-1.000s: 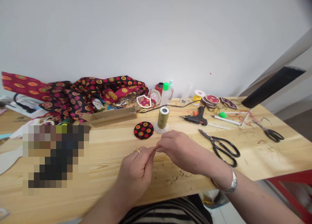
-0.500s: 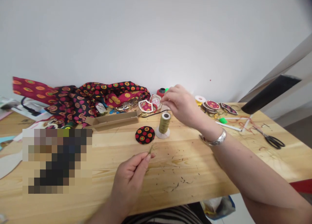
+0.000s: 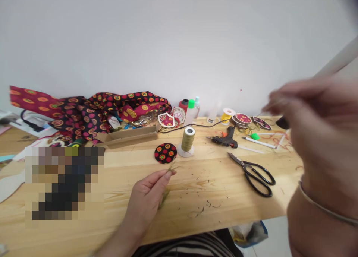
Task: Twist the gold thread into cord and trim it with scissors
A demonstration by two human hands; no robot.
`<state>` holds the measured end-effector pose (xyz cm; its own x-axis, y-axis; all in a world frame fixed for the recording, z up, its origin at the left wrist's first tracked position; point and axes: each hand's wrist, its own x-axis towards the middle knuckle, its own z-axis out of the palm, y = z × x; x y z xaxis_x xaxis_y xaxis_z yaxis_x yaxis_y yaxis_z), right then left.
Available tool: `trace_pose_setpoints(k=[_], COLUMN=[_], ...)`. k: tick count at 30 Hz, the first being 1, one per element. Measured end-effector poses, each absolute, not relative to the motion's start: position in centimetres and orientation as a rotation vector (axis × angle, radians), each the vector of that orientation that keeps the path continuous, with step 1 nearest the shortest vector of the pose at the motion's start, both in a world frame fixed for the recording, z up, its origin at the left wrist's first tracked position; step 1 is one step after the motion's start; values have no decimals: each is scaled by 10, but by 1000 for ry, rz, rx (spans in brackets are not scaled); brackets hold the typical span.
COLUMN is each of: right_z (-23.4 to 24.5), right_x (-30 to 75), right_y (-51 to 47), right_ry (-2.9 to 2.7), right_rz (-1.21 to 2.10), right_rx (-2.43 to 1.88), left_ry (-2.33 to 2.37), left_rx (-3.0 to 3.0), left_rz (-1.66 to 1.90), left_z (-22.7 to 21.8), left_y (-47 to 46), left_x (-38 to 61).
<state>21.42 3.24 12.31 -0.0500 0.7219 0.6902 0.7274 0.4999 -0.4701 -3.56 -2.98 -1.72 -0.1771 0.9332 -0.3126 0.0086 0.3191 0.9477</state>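
Observation:
My left hand (image 3: 152,192) is closed above the table near its front edge, thumb and finger pinching a bundle of olive thread (image 3: 165,197). Loose ends stick out past the fingertips, and a tail hangs below the hand. Raised at the far right, close to the camera, my right hand (image 3: 316,119) is blurred. Its fingertips are pinched together, with a faint thin thread at them. A spool of olive thread (image 3: 188,140) stands upright beyond my left hand. Beside it lies a round black patterned fabric disc (image 3: 165,153).
Black-handled scissors (image 3: 251,173) and a glue gun (image 3: 225,138) lie right of the spool. An open cardboard box (image 3: 131,137), patterned cloth (image 3: 112,111) and bottles (image 3: 192,111) line the back. Dark thread scraps (image 3: 207,205) are scattered in front. A blurred-out patch covers the left.
My right hand has swung from above the spool to the far right and closer to the camera, uncovering the scissors, glue gun and bottles. My left hand keeps its pinch, nearly in place.

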Motion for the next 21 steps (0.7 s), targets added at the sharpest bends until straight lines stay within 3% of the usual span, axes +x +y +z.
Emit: trace_pose_setpoints(k=[4, 8, 15, 21], right_z=[68, 41, 33, 12], right_x=[249, 239, 161, 144], right_y=[26, 14, 2, 8], right_ry=[-2521, -2397, -2338, -2498], right_rz=[199, 83, 625, 940], right_rx=[-1566, -1797, -758, -672], left_ry=[1522, 1510, 1352, 1286], left_rx=[985, 1058, 1208, 1190], left_rz=[1036, 966, 852, 800], left_z=[-16, -15, -4, -6], left_y=[-30, -30, -29, -30], left_x=[-36, -34, -22, -24])
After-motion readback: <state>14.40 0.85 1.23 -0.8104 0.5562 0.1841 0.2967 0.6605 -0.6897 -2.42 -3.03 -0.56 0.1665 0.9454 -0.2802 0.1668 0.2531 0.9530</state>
